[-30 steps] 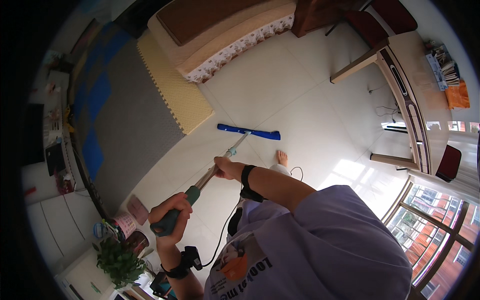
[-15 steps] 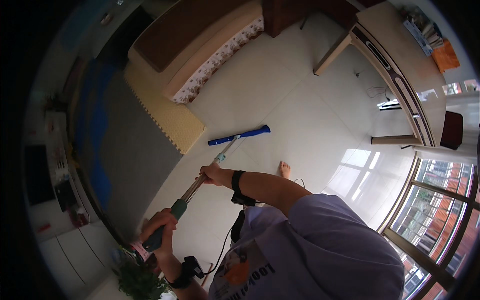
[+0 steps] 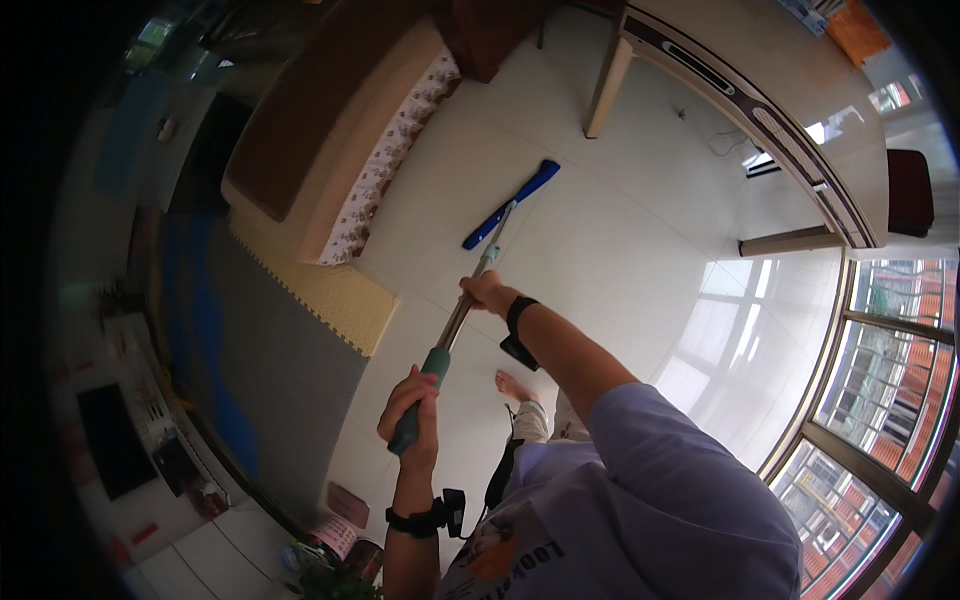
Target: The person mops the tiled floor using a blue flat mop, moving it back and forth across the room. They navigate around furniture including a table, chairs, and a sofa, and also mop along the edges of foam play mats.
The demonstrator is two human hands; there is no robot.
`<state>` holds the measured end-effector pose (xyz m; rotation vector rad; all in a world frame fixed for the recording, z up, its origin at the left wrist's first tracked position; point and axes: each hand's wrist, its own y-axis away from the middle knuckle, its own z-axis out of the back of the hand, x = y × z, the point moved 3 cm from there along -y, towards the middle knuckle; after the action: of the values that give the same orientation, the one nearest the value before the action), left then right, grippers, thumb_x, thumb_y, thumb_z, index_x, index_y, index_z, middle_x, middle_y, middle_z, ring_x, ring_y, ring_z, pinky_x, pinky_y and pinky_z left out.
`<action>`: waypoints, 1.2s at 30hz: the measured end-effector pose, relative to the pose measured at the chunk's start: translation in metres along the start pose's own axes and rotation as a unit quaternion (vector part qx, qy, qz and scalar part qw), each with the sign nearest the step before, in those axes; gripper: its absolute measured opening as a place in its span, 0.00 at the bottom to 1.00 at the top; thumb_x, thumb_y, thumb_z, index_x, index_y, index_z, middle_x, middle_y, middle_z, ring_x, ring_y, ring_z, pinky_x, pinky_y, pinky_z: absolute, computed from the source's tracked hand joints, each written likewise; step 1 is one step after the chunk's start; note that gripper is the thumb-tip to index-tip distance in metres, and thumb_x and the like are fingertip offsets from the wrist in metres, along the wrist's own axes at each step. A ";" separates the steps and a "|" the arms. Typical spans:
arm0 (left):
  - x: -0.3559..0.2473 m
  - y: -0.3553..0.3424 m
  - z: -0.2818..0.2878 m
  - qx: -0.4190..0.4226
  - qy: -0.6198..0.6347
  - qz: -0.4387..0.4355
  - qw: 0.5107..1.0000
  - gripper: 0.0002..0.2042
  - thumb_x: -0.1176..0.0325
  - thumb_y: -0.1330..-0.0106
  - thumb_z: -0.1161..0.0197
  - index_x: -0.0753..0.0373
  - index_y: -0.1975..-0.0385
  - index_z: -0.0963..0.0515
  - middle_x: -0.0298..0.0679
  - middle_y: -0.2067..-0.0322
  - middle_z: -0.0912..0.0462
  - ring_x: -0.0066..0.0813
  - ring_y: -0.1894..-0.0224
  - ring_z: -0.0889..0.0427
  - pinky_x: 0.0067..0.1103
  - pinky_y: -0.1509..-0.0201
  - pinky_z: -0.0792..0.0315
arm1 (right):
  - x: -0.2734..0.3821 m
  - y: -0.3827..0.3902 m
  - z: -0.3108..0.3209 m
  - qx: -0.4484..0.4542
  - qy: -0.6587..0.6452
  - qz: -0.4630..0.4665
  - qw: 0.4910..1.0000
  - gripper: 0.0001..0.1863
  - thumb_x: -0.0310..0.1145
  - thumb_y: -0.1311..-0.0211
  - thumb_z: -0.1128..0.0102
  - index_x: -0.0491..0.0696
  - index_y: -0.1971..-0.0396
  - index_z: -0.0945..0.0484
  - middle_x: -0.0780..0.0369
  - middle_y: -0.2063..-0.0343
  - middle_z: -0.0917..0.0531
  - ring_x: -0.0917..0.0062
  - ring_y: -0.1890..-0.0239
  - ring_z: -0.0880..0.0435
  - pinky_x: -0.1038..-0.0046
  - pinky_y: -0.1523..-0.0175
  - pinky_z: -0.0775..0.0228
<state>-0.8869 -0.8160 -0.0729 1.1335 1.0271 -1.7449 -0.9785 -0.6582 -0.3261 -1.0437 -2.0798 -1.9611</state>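
Observation:
My left hand is closed round the green grip at the near end of a mop. My right hand grips the metal pole farther along, just below a pale teal collar. The flat blue mop head lies on the white tiled floor, slanting between a low couch edge with a patterned skirt and the desk. My bare foot stands on the tiles behind the right hand.
A couch and foam mats lie at the left, with a cabinet holding screens beyond. A desk, cords and a dark red chair are at right, above a window. Plants stand lower left.
The mop head has moved away from me, up and to the right, and is more steeply angled. Both hands have moved right, still gripping the mop, and the view has swung.

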 end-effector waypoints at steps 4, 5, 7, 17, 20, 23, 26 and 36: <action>0.001 -0.035 -0.065 0.096 -0.004 -0.030 0.995 0.03 0.81 0.44 0.47 0.68 0.71 0.27 0.43 0.68 0.22 0.35 0.59 0.23 0.41 0.40 0.39 | 0.026 -0.010 0.080 -0.048 -0.060 0.001 0.997 0.13 0.31 0.46 0.42 0.35 0.70 0.27 0.55 0.76 0.20 0.70 0.78 0.18 0.72 0.77 0.24; -0.002 -0.046 -0.079 0.112 0.006 -0.037 0.993 0.03 0.81 0.44 0.46 0.68 0.71 0.27 0.44 0.68 0.22 0.35 0.59 0.23 0.41 0.40 0.39 | 0.033 -0.011 0.099 -0.054 -0.070 0.002 0.996 0.11 0.30 0.46 0.44 0.35 0.70 0.28 0.56 0.76 0.20 0.70 0.77 0.18 0.72 0.77 0.24; -0.006 -0.058 -0.110 0.148 0.008 -0.040 0.988 0.03 0.82 0.45 0.46 0.69 0.72 0.27 0.44 0.69 0.22 0.35 0.60 0.22 0.40 0.40 0.38 | 0.039 -0.011 0.134 -0.088 -0.095 -0.002 0.992 0.12 0.30 0.49 0.41 0.38 0.68 0.27 0.57 0.76 0.20 0.70 0.77 0.18 0.71 0.75 0.23; -0.035 -0.086 -0.200 0.237 0.033 -0.110 0.965 0.07 0.83 0.52 0.44 0.67 0.73 0.25 0.41 0.74 0.22 0.34 0.68 0.20 0.32 0.45 0.32 | 0.039 0.013 0.241 -0.138 -0.231 0.066 0.961 0.19 0.27 0.48 0.45 0.47 0.54 0.37 0.61 0.75 0.24 0.74 0.75 0.20 0.70 0.73 0.23; -0.041 -0.080 -0.202 0.261 0.040 -0.118 0.957 0.07 0.84 0.52 0.44 0.66 0.75 0.25 0.40 0.75 0.22 0.33 0.70 0.20 0.33 0.46 0.31 | 0.024 0.023 0.248 -0.139 -0.238 0.059 0.960 0.10 0.28 0.47 0.46 0.45 0.66 0.34 0.61 0.75 0.23 0.73 0.75 0.19 0.71 0.71 0.22; -0.049 -0.071 -0.187 0.284 0.040 -0.126 0.950 0.07 0.84 0.54 0.44 0.66 0.76 0.25 0.39 0.77 0.22 0.32 0.71 0.20 0.33 0.47 0.30 | 0.005 0.033 0.240 -0.130 -0.214 0.026 0.968 0.10 0.29 0.47 0.46 0.44 0.65 0.34 0.60 0.74 0.22 0.73 0.74 0.19 0.72 0.70 0.21; -0.059 -0.060 -0.164 0.322 0.018 -0.116 0.939 0.07 0.84 0.55 0.44 0.65 0.77 0.25 0.39 0.77 0.22 0.33 0.72 0.20 0.33 0.47 0.30 | -0.018 0.043 0.224 -0.080 -0.150 -0.002 0.985 0.11 0.34 0.45 0.48 0.45 0.65 0.33 0.59 0.73 0.20 0.71 0.72 0.18 0.70 0.66 0.22; -0.083 0.013 -0.043 0.402 -0.004 -0.114 0.909 0.08 0.83 0.56 0.41 0.64 0.75 0.24 0.39 0.77 0.22 0.32 0.72 0.20 0.33 0.48 0.29 | -0.113 0.094 0.093 0.005 -0.146 -0.050 0.988 0.18 0.44 0.41 0.56 0.43 0.63 0.32 0.56 0.71 0.22 0.68 0.71 0.18 0.66 0.65 0.21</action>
<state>-0.8394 -0.7656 -0.0085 1.5275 0.4168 -2.4646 -0.8083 -0.6243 -0.3197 -1.3210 -2.3272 -1.9401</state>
